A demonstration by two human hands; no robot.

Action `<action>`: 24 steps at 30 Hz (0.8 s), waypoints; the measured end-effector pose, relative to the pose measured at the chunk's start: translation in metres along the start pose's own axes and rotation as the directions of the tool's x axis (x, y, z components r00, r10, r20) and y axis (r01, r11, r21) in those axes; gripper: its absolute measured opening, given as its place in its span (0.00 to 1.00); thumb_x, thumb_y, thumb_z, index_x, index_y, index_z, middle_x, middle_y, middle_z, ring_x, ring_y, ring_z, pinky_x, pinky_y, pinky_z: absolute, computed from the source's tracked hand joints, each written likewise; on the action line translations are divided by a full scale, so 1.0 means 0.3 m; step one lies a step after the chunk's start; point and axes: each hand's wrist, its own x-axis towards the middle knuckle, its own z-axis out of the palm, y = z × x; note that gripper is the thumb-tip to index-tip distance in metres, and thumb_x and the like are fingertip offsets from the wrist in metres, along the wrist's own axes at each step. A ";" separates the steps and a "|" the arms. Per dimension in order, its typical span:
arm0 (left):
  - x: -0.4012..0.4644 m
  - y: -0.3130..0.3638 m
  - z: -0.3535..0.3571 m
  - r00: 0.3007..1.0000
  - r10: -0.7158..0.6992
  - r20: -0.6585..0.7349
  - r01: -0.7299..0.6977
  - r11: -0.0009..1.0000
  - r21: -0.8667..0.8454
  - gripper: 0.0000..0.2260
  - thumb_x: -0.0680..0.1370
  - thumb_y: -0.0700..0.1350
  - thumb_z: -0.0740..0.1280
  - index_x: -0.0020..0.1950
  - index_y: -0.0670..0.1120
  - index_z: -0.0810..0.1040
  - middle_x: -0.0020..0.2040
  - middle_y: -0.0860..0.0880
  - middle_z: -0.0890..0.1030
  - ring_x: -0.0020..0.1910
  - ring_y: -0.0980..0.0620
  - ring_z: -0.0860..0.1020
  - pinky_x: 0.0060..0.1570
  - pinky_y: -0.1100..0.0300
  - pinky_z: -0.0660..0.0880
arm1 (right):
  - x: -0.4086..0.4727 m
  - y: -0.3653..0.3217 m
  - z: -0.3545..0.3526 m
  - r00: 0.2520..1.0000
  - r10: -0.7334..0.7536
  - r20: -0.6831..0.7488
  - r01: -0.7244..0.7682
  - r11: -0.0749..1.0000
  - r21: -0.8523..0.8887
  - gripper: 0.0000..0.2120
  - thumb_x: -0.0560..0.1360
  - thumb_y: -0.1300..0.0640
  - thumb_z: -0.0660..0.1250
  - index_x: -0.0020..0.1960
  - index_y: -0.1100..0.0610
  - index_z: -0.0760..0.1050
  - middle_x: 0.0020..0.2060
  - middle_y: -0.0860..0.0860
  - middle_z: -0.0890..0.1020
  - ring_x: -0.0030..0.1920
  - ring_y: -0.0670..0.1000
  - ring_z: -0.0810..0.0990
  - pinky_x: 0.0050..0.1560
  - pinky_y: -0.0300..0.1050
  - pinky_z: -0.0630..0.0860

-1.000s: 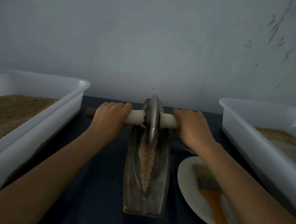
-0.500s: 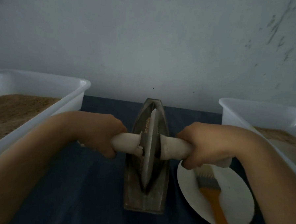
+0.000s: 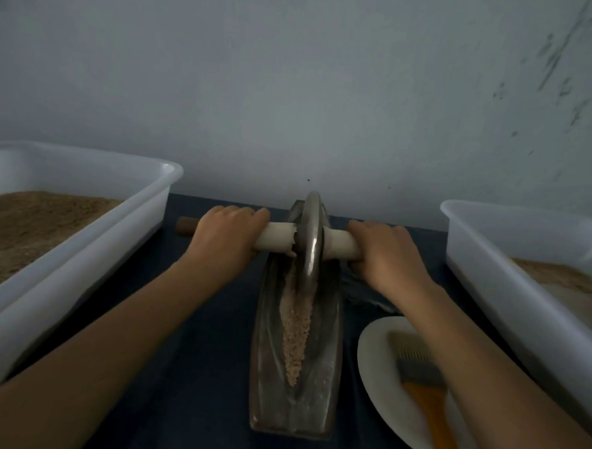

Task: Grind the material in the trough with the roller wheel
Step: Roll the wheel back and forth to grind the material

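While flanking trough (image 3: 294,361), two bins (image 3: 80,247) (image 3: 511,280), plate (image 3: 379,383), brush (image 3: 423,385).

The scene is dimly lit, with soft, cool light that perhaps comes from above. A small glare is seen on the roller wheel (image 3: 310,238). Straight edges are bent near the borders, and fine detail is slightly blurred.

Dull grey metal trough (image 3: 263,360) with a worn sheen, shiny metal roller wheel (image 3: 310,238), coarse tan grain (image 3: 296,330), glossy white plastic tubs (image 3: 80,247), matt dark cloth on bench (image 3: 190,373), orange plastic brush handle (image 3: 435,424)
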 end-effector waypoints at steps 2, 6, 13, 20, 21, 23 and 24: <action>0.003 0.001 0.005 0.999 0.011 -0.051 -0.011 1.000 -0.005 0.11 0.75 0.48 0.65 0.56 0.47 0.70 0.53 0.48 0.77 0.52 0.48 0.75 0.48 0.57 0.65 | 0.001 0.001 0.009 0.999 0.003 -0.033 -0.003 1.000 -0.017 0.08 0.73 0.55 0.65 0.50 0.53 0.69 0.47 0.51 0.78 0.49 0.55 0.75 0.42 0.45 0.57; -0.016 -0.004 -0.015 0.997 0.037 0.063 -0.036 0.999 -0.014 0.13 0.75 0.49 0.65 0.56 0.47 0.68 0.54 0.49 0.78 0.52 0.48 0.77 0.44 0.59 0.64 | -0.021 -0.013 -0.026 0.996 -0.021 0.090 0.024 0.999 -0.030 0.07 0.74 0.54 0.64 0.51 0.54 0.70 0.47 0.51 0.79 0.46 0.53 0.76 0.38 0.43 0.59; -0.064 -0.007 -0.149 0.857 0.153 0.491 -0.096 0.985 -0.141 0.15 0.72 0.50 0.70 0.57 0.52 0.72 0.54 0.52 0.78 0.52 0.53 0.76 0.46 0.62 0.67 | -0.097 -0.067 -0.204 0.839 -0.080 0.538 0.041 0.996 0.085 0.11 0.70 0.55 0.71 0.51 0.55 0.77 0.44 0.52 0.81 0.43 0.50 0.79 0.34 0.39 0.71; -0.100 -0.025 -0.219 0.697 0.247 0.673 -0.100 0.963 -0.250 0.15 0.72 0.50 0.70 0.57 0.54 0.74 0.51 0.54 0.79 0.49 0.57 0.77 0.51 0.62 0.74 | -0.132 -0.081 -0.263 0.772 -0.155 0.617 0.064 0.984 0.167 0.05 0.68 0.57 0.71 0.43 0.56 0.77 0.39 0.53 0.82 0.41 0.51 0.82 0.35 0.40 0.72; -0.095 -0.022 -0.207 0.718 0.231 0.657 -0.092 0.967 -0.239 0.15 0.72 0.49 0.70 0.58 0.53 0.74 0.52 0.53 0.79 0.49 0.56 0.77 0.51 0.62 0.74 | -0.124 -0.081 -0.253 0.784 -0.149 0.603 0.075 0.986 0.146 0.06 0.69 0.57 0.70 0.45 0.56 0.77 0.40 0.52 0.81 0.42 0.51 0.81 0.34 0.40 0.72; -0.079 -0.018 -0.171 0.780 0.186 0.597 -0.075 0.976 -0.207 0.16 0.71 0.49 0.70 0.58 0.52 0.75 0.53 0.52 0.79 0.50 0.54 0.77 0.51 0.60 0.72 | -0.104 -0.076 -0.222 0.818 -0.120 0.563 0.077 0.992 0.100 0.08 0.70 0.57 0.69 0.48 0.56 0.76 0.40 0.50 0.79 0.41 0.49 0.78 0.32 0.38 0.68; -0.070 -0.017 -0.150 0.818 0.159 0.553 -0.062 0.980 -0.190 0.16 0.71 0.49 0.70 0.57 0.52 0.74 0.53 0.52 0.79 0.52 0.53 0.77 0.49 0.60 0.72 | -0.091 -0.072 -0.202 0.843 -0.104 0.528 0.063 0.994 0.094 0.08 0.70 0.56 0.69 0.48 0.55 0.75 0.41 0.49 0.78 0.41 0.49 0.77 0.31 0.37 0.67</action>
